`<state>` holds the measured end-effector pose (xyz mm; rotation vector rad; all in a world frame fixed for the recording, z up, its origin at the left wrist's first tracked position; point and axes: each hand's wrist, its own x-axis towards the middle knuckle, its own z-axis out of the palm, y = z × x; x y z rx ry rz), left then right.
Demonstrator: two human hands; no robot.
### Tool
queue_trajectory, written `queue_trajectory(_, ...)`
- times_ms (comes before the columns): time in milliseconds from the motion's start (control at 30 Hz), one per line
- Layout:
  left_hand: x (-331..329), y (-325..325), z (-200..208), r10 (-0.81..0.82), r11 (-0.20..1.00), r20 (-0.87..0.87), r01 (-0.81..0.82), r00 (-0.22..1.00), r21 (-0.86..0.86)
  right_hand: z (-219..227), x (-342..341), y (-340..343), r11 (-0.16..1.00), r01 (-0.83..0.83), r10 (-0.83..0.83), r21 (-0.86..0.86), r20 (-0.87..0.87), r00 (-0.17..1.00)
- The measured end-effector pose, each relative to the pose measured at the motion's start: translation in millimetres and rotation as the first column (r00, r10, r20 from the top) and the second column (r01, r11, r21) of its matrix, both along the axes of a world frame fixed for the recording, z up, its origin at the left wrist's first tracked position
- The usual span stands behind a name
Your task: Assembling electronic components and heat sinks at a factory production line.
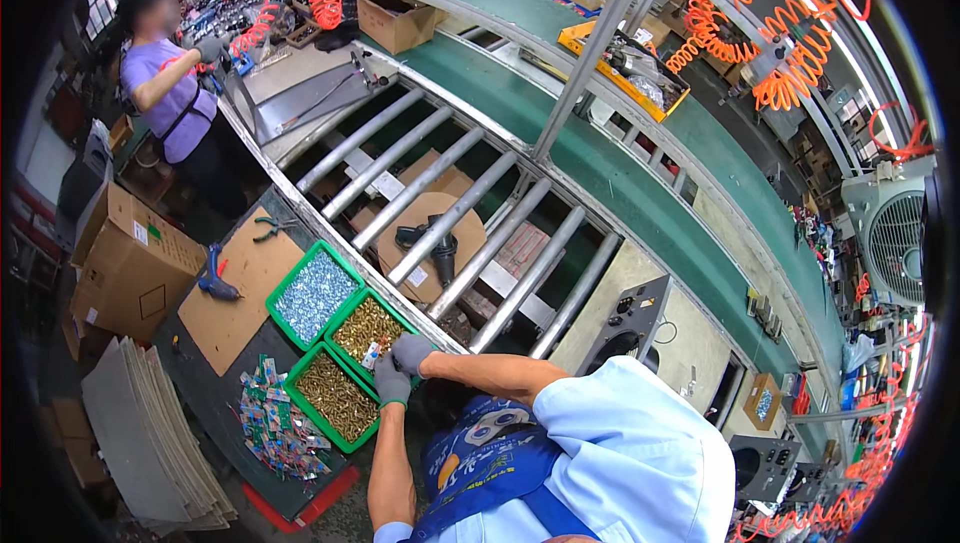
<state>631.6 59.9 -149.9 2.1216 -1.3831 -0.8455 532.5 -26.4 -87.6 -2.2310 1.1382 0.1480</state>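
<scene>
My left hand [391, 381] and my right hand [411, 353], both in grey gloves, meet at the near edge of the green bins with fingers closed. A small circuit board [372, 355] shows at my left fingertips. What my right fingers pinch is hidden. Just beyond lies a green bin of brass-coloured small metal parts [362, 328]. Beside my left hand is a second green bin of brass-coloured parts [338, 398]. A third green bin holds silvery small parts [312, 295]. Left of the bins, small circuit boards [275, 418] lie in a heap.
A blue glue gun [218, 278] and pliers [270, 229] lie by a brown cardboard sheet [235, 288]. Ahead runs a roller conveyor [465, 213]. Black panels [635, 318] stand at right. A carton [135, 258] and stacked sheets [150, 433] are left. A person [175, 93] works at far left.
</scene>
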Motion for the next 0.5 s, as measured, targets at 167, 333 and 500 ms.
queue_trajectory(167, -2.2, -6.0, 25.8, 0.081, 0.996, -0.089, -0.084, 0.993, -0.036, -0.1, 3.8, 11.3, 0.998, 0.05, -0.048, -0.049, 0.051, 0.998)
queue_trajectory(333, -4.0, -5.3, 16.5, 0.235, 0.967, -0.507, -0.254, 0.83, 0.032, -37.2, 1.2, 7.1, 0.982, 0.146, -0.164, 0.117, 0.159, 0.974)
queue_trajectory(500, 2.1, -2.6, -10.4, 0.332, 0.937, -0.547, -0.336, 0.769, 0.096, -51.5, 5.9, 6.0, 0.952, 0.193, -0.23, 0.238, 0.139, 0.963)
